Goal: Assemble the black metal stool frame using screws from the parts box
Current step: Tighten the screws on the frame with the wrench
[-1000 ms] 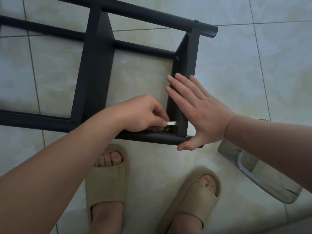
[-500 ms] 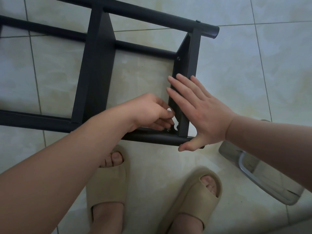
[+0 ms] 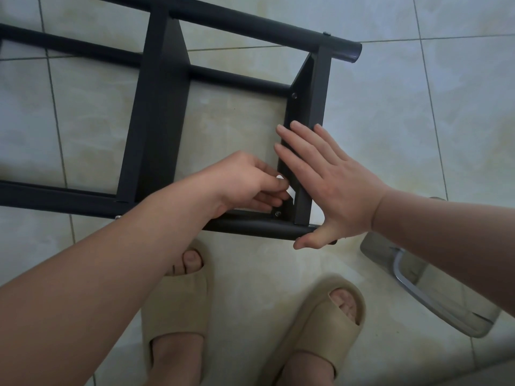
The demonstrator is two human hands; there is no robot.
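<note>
In the head view, the black metal stool frame [image 3: 156, 112] is seen lying flat on the tiled floor [image 3: 418, 121], just ahead of a pair of beige slippers [image 3: 178, 302], so that its near right corner is within easy reach. The right hand [image 3: 331, 185] is laid flat, fingers straight, on the end crosspiece [image 3: 312, 107], with the thumb set against the end of the near tube [image 3: 250, 225]. Nothing is clasped by it, and the pressure is judged to be there to hold the joint square and stop the frame from shifting. The left hand [image 3: 245, 182] is curled, and a small white tool [image 3: 289, 190] is pinched between thumb and fingers just above a screw [image 3: 277, 213] seated in the corner; the tool's kind cannot be told. This screw is judged to be the one being tightened. A clear container [image 3: 434, 296], possibly the parts box, is seen on the floor beneath the right forearm, its contents not made out.
</note>
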